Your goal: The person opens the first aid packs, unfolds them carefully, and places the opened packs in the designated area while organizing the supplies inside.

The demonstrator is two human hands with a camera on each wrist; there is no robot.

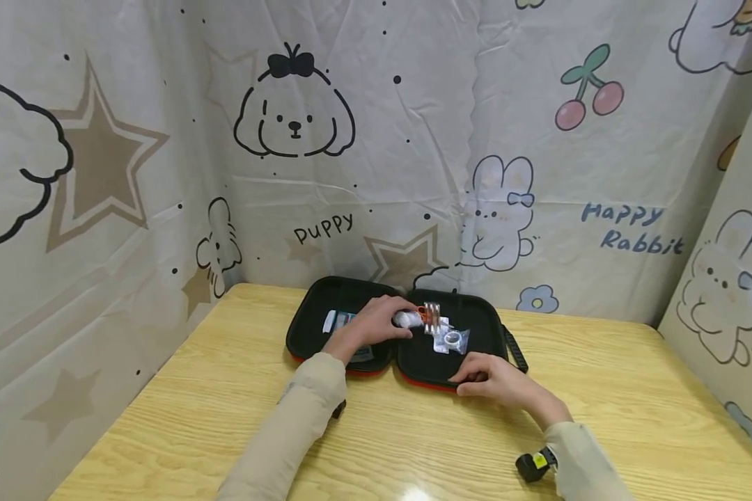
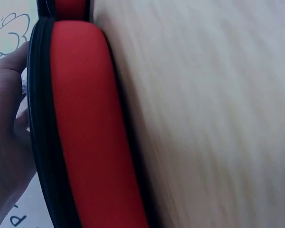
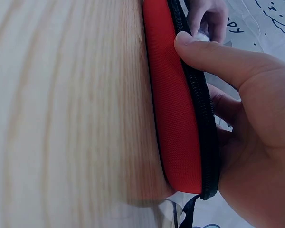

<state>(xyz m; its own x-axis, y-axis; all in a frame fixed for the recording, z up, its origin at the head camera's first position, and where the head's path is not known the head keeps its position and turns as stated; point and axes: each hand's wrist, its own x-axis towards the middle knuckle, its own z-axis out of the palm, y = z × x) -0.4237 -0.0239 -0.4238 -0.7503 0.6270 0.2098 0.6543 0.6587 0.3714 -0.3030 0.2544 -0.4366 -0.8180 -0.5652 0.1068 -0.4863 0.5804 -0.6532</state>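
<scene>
A zip case, black inside [image 1: 485,323] and red outside [image 3: 173,95], lies spread open on the table. Over its middle my left hand [image 1: 376,321] holds a white, round-looking bundle [image 1: 409,319] between thumb and fingers. My right hand [image 1: 501,379] pinches the front rim of the right half, its thumb [image 3: 199,50] on the zipper edge and its fingers inside. Within that half are an orange-handled thing [image 1: 422,312], a clear pack of reddish-brown sticks [image 1: 432,319] and a clear bag [image 1: 457,341] with a white ring-shaped roll. The left wrist view mostly shows red case wall [image 2: 90,118].
White and teal packets [image 1: 337,321] lie in the left half, partly behind my left forearm. A black strap [image 1: 515,349] hangs off the case's right side. The wooden table [image 1: 401,438] meets a printed cloth [image 1: 376,174] at the back and sides.
</scene>
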